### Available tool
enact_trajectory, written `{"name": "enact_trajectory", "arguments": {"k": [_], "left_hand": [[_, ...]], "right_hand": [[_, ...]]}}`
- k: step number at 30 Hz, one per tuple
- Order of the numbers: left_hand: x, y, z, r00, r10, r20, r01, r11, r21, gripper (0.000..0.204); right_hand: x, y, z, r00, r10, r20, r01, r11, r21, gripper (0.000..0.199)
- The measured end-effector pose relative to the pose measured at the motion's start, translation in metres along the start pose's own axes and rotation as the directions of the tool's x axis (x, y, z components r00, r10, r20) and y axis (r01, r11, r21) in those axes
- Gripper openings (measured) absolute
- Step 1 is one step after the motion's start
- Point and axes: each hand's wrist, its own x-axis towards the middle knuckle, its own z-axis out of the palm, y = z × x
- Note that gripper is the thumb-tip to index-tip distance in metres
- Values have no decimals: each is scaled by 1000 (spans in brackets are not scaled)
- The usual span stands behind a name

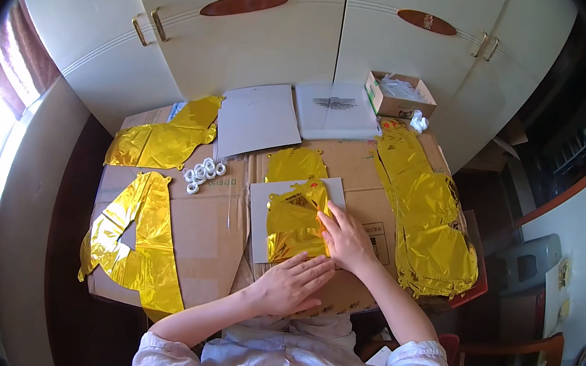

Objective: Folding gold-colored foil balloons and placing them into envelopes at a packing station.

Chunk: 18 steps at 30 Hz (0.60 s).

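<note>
A flat gold foil balloon [296, 216], folded over, lies on a pale grey card sheet [258, 208] in front of me. My right hand [348, 241] lies along the right edge of the foil, fingers stretched and touching it. At the near edge of the card, my left hand [292, 282] is spread flat with its fingertips by the foil's lower edge. Neither hand grips anything that I can see. Another piece of gold foil [296, 165] sticks out beyond the far edge of the card.
Cardboard [210, 246] covers the table. Flat gold balloons lie at left [157, 236], far left [164, 143] and right [423, 212]. Several small white rolls [204, 173] sit left of the card. Behind are grey cards [257, 121], clear bags [337, 116] and an open box [398, 97].
</note>
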Motion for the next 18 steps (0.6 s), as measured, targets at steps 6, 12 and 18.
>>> {"name": "enact_trajectory", "arguments": {"k": [6,12,18], "left_hand": [[-8,-27,14,982,-180,62,170,976,133,82],[-11,-29,13,954,-283,95,261,946,194,92],[-9,-27,14,953,-287,101,263,945,196,90]], "right_hand": [[0,-2,-1,1000,9,-4,-9,1000,-5,40],[1,-3,-1,1000,20,5,-20,1000,6,40],[3,11,1,998,13,67,-20,995,103,43]]}}
